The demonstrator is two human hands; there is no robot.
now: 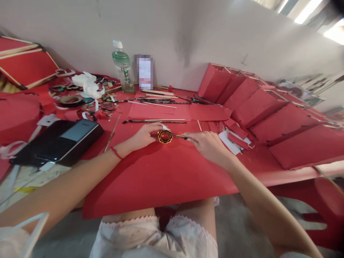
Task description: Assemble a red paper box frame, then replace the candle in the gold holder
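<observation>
**Close work, red all around**

Nearest me are the wearer's white shorts (153, 238) and a concrete floor (236, 225), with a red plastic seat (329, 200) off to the right. Both bare arms reach forward over a large red paper sheet (150, 182). The left hand (145, 135), a red string bracelet (116, 153) at its wrist, is nearly closed, its fingers (157, 129) pinching the left side of a small gold-rimmed ornament (165, 136). The ornament sits between the hands, just above the sheet. The right hand (206, 145) looks closed too, holding a thin stem (179, 136) that runs from the ornament's right side; I can't tell whether they are one piece. For something this small, I'd keep both wrists low and the pinch light and even, so the rim doesn't bend.

Past the hands, the red-covered worktop (115, 133) carries a long dark rod (154, 122) and a loose stack of red and white paper strips (233, 139). To the left are a black tablet (56, 141), a roll of tape (70, 101) and crumpled white paper (87, 85). Farther back, a plastic bottle (123, 68) and a blurred upright card (144, 71) stand by the pale wall (174, 28). A row of red paper panels (258, 107) edged with thin sticks leans along the right side, and another panel (27, 62) sits far left. Bright ceiling lights (306, 10) glare top right.
</observation>
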